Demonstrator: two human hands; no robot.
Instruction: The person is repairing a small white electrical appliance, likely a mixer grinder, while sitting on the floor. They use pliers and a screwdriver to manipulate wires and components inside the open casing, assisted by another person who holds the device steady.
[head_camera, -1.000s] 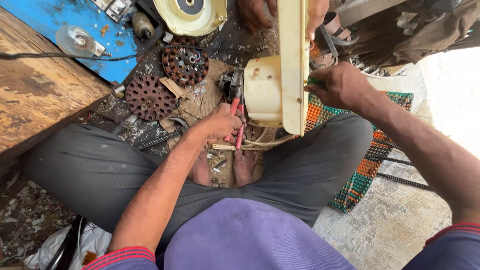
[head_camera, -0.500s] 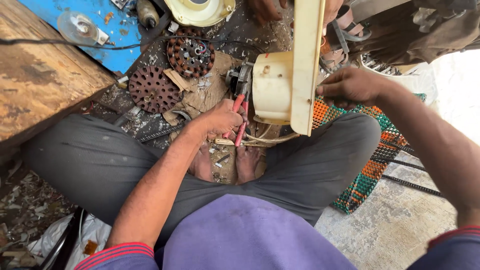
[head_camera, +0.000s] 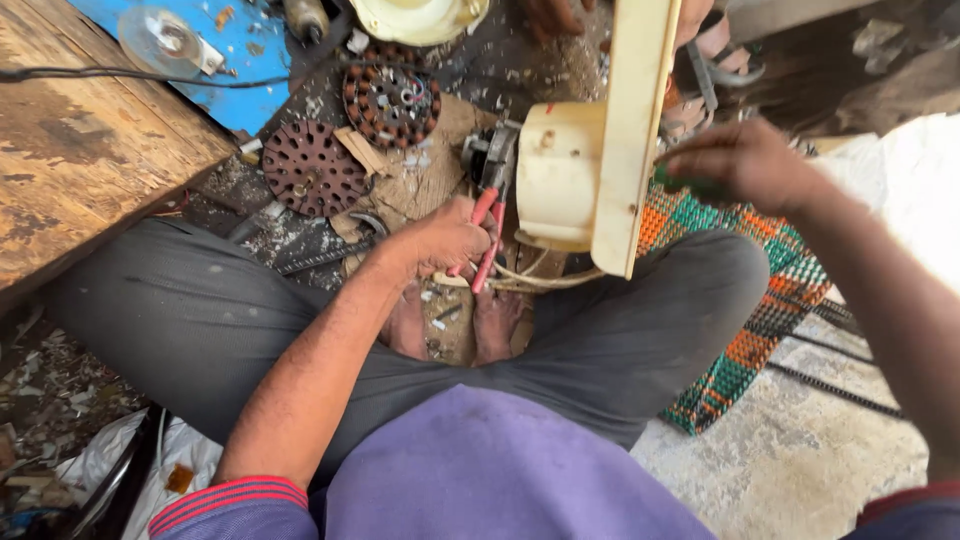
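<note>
Red-handled pliers (head_camera: 487, 232) are being gripped by the left hand (head_camera: 445, 240) near a cream motor housing (head_camera: 590, 150); a green-handled tool (head_camera: 690, 185) is being clasped by the right hand (head_camera: 745, 165).

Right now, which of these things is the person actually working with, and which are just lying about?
In use:
- red-handled pliers, gripped in the left hand
- cream plastic housing, steadied by the right hand
- green-handled tool in that hand

Lying about:
- two round slotted metal discs on the ground
- blue board
- wooden plank
- woven mat
</note>
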